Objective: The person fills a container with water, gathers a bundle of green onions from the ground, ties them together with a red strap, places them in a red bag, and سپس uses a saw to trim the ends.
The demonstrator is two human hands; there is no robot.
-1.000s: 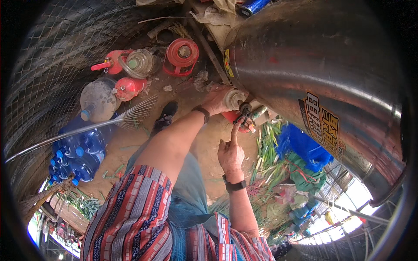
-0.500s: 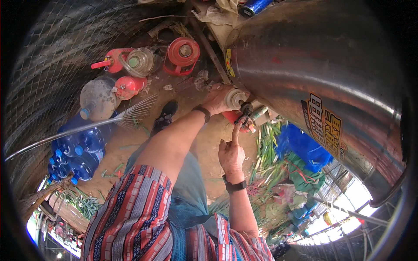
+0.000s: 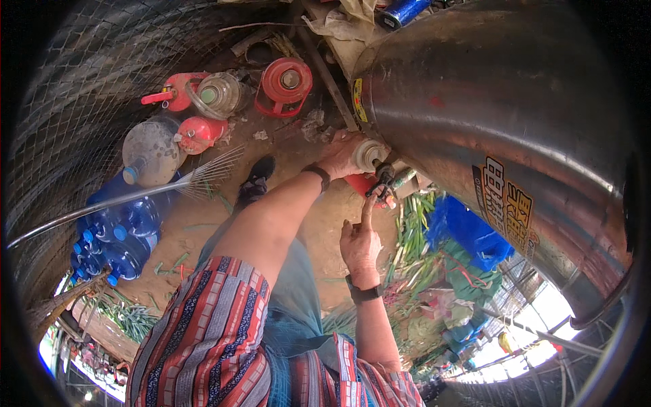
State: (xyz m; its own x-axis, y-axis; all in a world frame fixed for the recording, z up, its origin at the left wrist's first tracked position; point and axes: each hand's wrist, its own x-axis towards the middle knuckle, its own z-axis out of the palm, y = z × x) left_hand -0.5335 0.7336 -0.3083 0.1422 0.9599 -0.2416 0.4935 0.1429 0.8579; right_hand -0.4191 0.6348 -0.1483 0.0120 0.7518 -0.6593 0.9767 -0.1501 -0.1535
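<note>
Slight shift only since the earlier frames: tank label (image 3: 508,203) a little lower in view, bottles (image 3: 129,237) a little further left, as if the head had tipped; both hands keep their posts and poses.

Nearest: striped shirt (image 3: 203,325), blue-green trousers (image 3: 291,298), both bare forearms reaching forward. Right hand (image 3: 359,244), dark watch (image 3: 366,292) at its wrist: index finger straight, its tip at the black fitting (image 3: 385,175) and seemingly touching it; other fingers folded, grip holding nothing. Left hand (image 3: 339,154), dark band (image 3: 317,178) at its wrist: grip closed round the side of the pale container (image 3: 367,154), fingertips partly hidden behind it. Container stands just beside the tank (image 3: 468,88), with the fitting at its lower right. Red part (image 3: 359,182) shows below the two; whether joined to them, cannot tell.

Dark shoe (image 3: 254,182) on the earth floor (image 3: 332,281), left of the hands. Right of them: green stalks (image 3: 411,234), then blue sheeting (image 3: 471,230). Large metal tank fills the upper right.

Further left: rake (image 3: 102,211) lying across the blue bottles, its wire fan toward the shoe; cloudy jug (image 3: 152,150) above them. Beyond: small red vessel (image 3: 203,136), green-capped flask (image 3: 230,102), red flask (image 3: 270,78). Farthest: blue can (image 3: 401,12) at the top edge; wire mesh (image 3: 88,81) along the left wall.
</note>
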